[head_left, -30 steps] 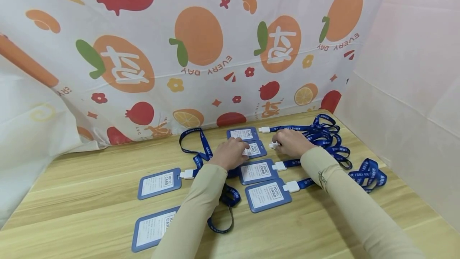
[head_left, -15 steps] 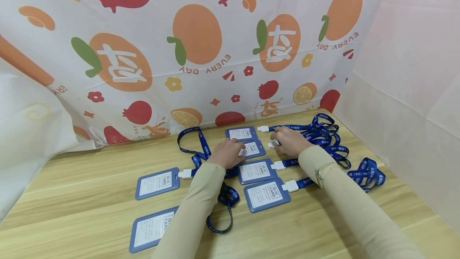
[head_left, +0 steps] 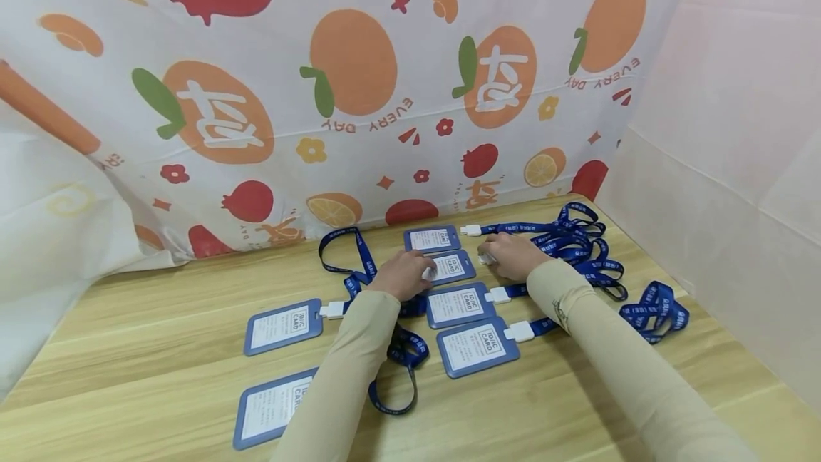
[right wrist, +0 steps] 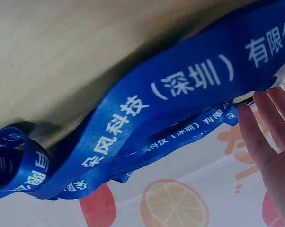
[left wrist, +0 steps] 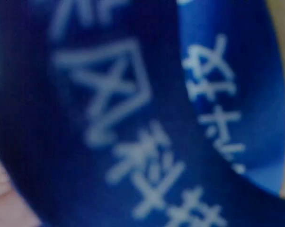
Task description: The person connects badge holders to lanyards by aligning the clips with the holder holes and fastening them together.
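Note:
In the head view my left hand (head_left: 400, 275) is at the left end of a blue-framed ID card holder (head_left: 454, 267), second from the back. A small white patch shows by its fingertips; whether they pinch something is unclear. My right hand (head_left: 513, 257) pinches the white clip (head_left: 487, 259) of a blue lanyard (head_left: 548, 248), just right of that card holder. A gap separates clip and holder. The right wrist view shows the printed lanyard (right wrist: 180, 85) beside the right fingers (right wrist: 256, 137). Blurred lanyard (left wrist: 104, 94) fills most of the left wrist view.
More ID card holders lie flat: one at the back (head_left: 432, 239), two in front (head_left: 457, 305) (head_left: 477, 348), and two at left (head_left: 284, 326) (head_left: 272, 408). Looped lanyards (head_left: 654, 312) lie at right. A fruit-print cloth (head_left: 410, 162) hangs behind the wooden table (head_left: 160, 348).
My right hand has shifted slightly left and turned over the white clip, covering more of it. My left fingers have drawn slightly left along the card holder.

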The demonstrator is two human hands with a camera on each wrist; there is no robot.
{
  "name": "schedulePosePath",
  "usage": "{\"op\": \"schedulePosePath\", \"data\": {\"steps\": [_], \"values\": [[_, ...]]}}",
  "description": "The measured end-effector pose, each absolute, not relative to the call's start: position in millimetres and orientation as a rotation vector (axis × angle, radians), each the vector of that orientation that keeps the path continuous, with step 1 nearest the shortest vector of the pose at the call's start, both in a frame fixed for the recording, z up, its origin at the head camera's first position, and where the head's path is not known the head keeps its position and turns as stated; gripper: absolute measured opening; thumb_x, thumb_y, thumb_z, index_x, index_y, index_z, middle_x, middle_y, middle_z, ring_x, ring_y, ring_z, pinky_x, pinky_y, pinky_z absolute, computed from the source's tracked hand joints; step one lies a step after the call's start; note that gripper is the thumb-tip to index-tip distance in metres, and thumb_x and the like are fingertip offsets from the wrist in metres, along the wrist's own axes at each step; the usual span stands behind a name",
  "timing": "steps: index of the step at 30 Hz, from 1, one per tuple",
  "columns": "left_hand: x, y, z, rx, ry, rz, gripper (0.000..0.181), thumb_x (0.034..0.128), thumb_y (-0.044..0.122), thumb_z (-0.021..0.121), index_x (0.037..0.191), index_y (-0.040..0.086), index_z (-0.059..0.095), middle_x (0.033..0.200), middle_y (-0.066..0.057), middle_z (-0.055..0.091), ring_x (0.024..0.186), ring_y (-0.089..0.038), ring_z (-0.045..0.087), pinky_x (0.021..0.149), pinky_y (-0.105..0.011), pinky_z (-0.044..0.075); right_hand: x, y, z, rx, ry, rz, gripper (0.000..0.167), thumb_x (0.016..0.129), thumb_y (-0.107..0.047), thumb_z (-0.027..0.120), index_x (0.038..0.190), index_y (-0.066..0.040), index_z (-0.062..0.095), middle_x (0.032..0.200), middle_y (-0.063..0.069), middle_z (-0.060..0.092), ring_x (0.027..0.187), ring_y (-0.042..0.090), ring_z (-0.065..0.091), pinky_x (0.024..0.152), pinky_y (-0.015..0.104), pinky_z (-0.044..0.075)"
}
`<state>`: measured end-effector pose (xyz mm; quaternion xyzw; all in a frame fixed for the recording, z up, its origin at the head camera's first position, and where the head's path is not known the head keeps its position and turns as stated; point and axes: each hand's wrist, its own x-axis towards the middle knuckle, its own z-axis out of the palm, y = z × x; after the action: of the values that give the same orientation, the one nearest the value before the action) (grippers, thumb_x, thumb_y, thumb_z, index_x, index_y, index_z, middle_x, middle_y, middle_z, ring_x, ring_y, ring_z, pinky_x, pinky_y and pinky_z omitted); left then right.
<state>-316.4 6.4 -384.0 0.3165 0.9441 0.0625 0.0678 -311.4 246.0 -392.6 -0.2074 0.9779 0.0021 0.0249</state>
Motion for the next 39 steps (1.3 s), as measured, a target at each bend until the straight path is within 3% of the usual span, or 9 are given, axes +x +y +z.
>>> {"op": "schedulePosePath", "data": {"steps": [11,18,31,39], "values": [[-314.6,9.8,-383.7,0.936,2.817,0.195,0.028,0.0967,0.019,0.072,0.124,0.014,0.073,0.13,-0.01,0.064,0.116,-0.026,0.058,0.103,-0.045,0.048,-311.7,250.6,-396.3,-0.736,3.045,0.033,0.028,0.084,0.005,0.078,0.112,0.001,0.074,0.112,0.017,0.068,0.103,0.032,0.066,0.091,0.044,0.055],[-310.3,10.8,-382.2,0.899,2.798,0.188,0.029,0.0978,0.018,0.07,0.126,0.015,0.073,0.133,-0.01,0.063,0.119,-0.026,0.055,0.107,-0.045,0.045,-311.0,251.6,-396.0,-0.773,3.061,0.024,0.03,0.083,0.003,0.079,0.113,0.003,0.073,0.113,0.019,0.066,0.101,0.032,0.067,0.087,0.042,0.057],[-310.4,13.0,-382.9,0.935,2.826,0.194,0.025,0.0953,0.013,0.073,0.12,0.012,0.076,0.124,-0.009,0.068,0.118,-0.026,0.059,0.106,-0.042,0.045,-311.8,251.2,-392.4,-0.829,3.025,-0.052,0.025,0.085,0.007,0.075,0.11,0.005,0.074,0.103,0.016,0.067,0.095,0.029,0.068,0.082,0.036,0.058],[-307.7,13.9,-382.6,0.92,2.836,0.191,0.021,0.0944,0.014,0.074,0.115,0.013,0.078,0.122,-0.009,0.069,0.112,-0.025,0.059,0.105,-0.042,0.047,-309.8,251.0,-395.2,-0.817,3.032,-0.178,0.029,0.085,0.009,0.075,0.113,0.004,0.073,0.109,0.016,0.071,0.105,0.031,0.068,0.088,0.039,0.057]]}}
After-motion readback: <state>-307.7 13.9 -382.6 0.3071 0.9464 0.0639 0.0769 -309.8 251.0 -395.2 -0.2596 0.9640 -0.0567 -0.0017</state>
